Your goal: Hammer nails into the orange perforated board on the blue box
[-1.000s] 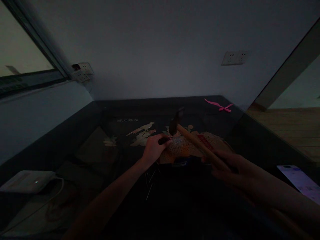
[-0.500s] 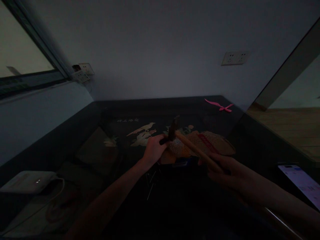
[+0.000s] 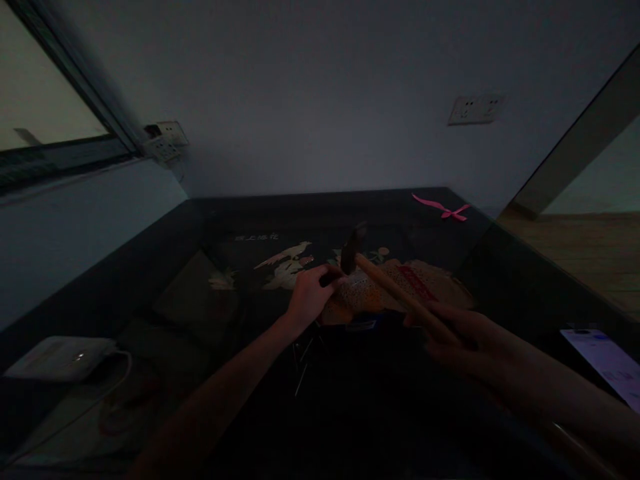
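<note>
My right hand (image 3: 463, 333) is wrapped round the wooden handle of a hammer (image 3: 393, 288). Its dark head is just above and right of my left fingertips. My left hand (image 3: 311, 291) is closed in a pinch at the left end of a brown and orange piece (image 3: 370, 293) dotted with many small holes or specks and crossed by a red band. What the left fingers pinch, if anything, is too dark to make out. Several thin shiny pin-like pieces (image 3: 301, 380) lie below my left hand.
The dark glossy table (image 3: 320, 213) carries a bird-and-flower picture. A white box-like device (image 3: 63, 358) with a cable sits at left, a lit phone (image 3: 605, 363) at right. A pink ribbon (image 3: 453, 213) lies near the back right corner, by the wall.
The hammer head has lifted slightly away from my left fingers, and my right hand has shifted a little to the right. My left hand keeps its pinch in about the same place.
</note>
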